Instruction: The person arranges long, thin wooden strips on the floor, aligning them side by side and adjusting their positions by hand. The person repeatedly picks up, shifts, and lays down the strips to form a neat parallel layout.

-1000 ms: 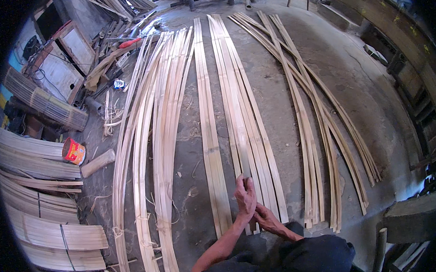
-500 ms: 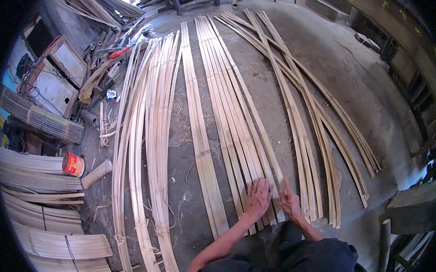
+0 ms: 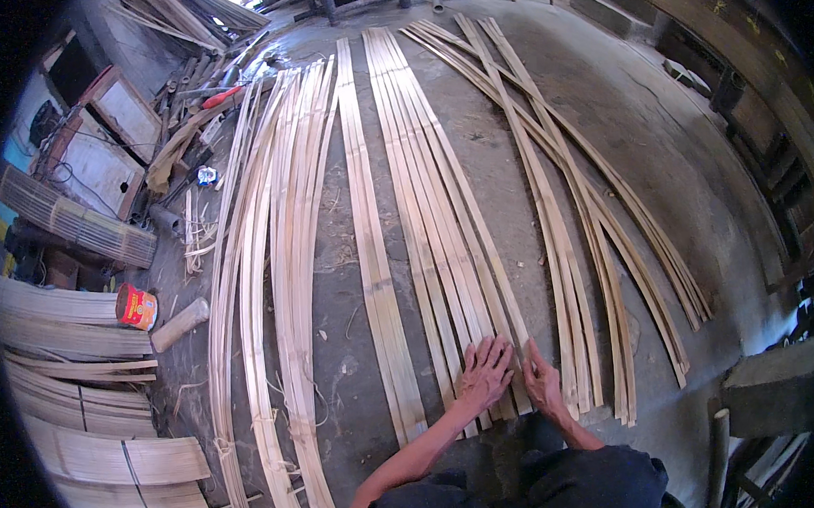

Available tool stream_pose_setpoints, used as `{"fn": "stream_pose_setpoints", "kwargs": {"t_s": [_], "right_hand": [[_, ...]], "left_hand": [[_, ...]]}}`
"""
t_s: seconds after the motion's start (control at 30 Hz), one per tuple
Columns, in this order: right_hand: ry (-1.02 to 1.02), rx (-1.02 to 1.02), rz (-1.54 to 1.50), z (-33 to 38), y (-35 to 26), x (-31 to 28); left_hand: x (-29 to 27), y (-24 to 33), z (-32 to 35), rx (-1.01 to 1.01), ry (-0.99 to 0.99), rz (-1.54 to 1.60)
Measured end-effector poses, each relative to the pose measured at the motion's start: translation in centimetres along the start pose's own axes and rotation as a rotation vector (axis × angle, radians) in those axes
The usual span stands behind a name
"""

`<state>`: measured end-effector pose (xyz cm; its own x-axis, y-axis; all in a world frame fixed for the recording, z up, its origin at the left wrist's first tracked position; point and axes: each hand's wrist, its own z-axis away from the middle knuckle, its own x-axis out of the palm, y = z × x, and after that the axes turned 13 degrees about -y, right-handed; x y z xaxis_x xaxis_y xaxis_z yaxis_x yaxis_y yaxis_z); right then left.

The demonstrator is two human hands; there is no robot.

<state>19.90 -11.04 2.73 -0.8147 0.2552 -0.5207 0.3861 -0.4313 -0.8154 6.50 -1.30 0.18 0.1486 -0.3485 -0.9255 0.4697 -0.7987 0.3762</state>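
Observation:
Long, pale bamboo strips (image 3: 428, 226) lie side by side on the floor, running away from me. My left hand (image 3: 485, 375) rests palm down across their near ends, fingers stretched and a little spread. Beside it, my right hand (image 3: 544, 386) stands on edge against the outer side of the rightmost strip (image 3: 487, 250), its fingers extended and holding nothing. That strip lies close along its neighbours near my hands. The near ends are partly covered by my left hand.
A narrower group of strips (image 3: 369, 256) lies to the left, with looser bundles (image 3: 292, 232) beyond. Crossed strips (image 3: 568, 201) lie right. At the left edge are tied slat stacks (image 3: 116, 453), a red tin (image 3: 138, 307) and a short log (image 3: 181, 325).
The rightmost strip's near end has shifted left, narrowing its gap to the others. My right hand has moved slightly left with it, and my left hand's fingers are a little more spread.

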Motion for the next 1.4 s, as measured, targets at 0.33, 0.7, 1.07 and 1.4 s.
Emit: {"fn": "stream_pose_setpoints", "kwargs": {"t_s": [0.33, 0.7, 1.07, 1.4], "right_hand": [[-0.087, 0.021, 0.128, -0.9, 1.2, -0.3], [-0.215, -0.036, 0.568, -1.4, 0.1, -1.9], [-0.237, 0.008, 0.66, -1.4, -0.6, -2.6], [-0.269, -0.063, 0.657, -1.8, 0.3, -2.9]], "left_hand": [[-0.9, -0.3, -0.1, 0.021, -0.023, 0.001], [-0.1, -0.7, -0.3, 0.009, -0.085, 0.103], [-0.7, -0.6, -0.3, 0.015, -0.063, 0.122], [-0.3, -0.8, -0.6, 0.018, -0.003, 0.201]]}}
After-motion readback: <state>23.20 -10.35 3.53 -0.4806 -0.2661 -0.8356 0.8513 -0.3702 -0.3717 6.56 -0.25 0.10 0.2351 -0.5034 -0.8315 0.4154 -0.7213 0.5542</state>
